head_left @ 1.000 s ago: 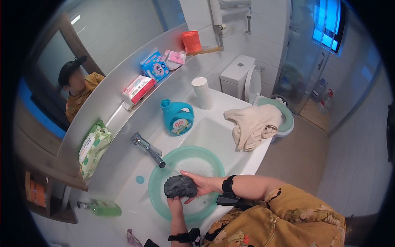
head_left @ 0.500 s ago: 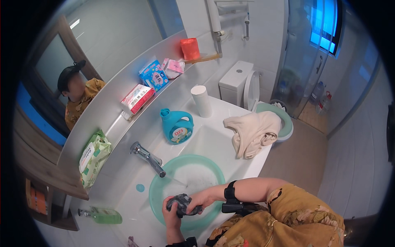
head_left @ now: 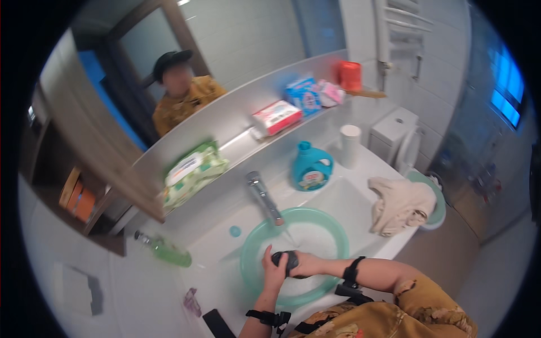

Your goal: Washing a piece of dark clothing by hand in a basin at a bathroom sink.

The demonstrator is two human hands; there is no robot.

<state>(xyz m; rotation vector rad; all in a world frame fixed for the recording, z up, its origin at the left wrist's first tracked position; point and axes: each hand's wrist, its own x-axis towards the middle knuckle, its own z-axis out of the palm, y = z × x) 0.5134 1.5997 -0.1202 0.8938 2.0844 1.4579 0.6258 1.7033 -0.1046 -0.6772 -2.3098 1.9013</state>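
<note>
My left hand [head_left: 274, 274] and my right hand [head_left: 307, 265] press a bunched, dark grey wet cloth [head_left: 285, 261] between them. Whether it is a garment, I cannot tell. Both hands are closed on it, over a light green plastic basin [head_left: 248, 239] holding whitish, sudsy water [head_left: 313, 242]. From the chrome faucet [head_left: 265, 200], a thin stream runs into the basin just beyond my fingers. The basin sits in the white sink [head_left: 350, 194]. A teal detergent bottle [head_left: 313, 169] stands behind it.
A cream garment [head_left: 400, 205] lies at the counter's right end, beside a white paper roll [head_left: 350, 146]. Packs of wipes [head_left: 197, 172] and tissues [head_left: 277, 117] line the mirror shelf. At left are a green liquid bottle [head_left: 169, 252], a crumpled purple cloth [head_left: 192, 302] and a black flat object [head_left: 218, 324].
The view has swung left, so the scene sits further right and the left wall shows more. The cloth is squeezed into a smaller bundle between my hands, which stay over the basin.
</note>
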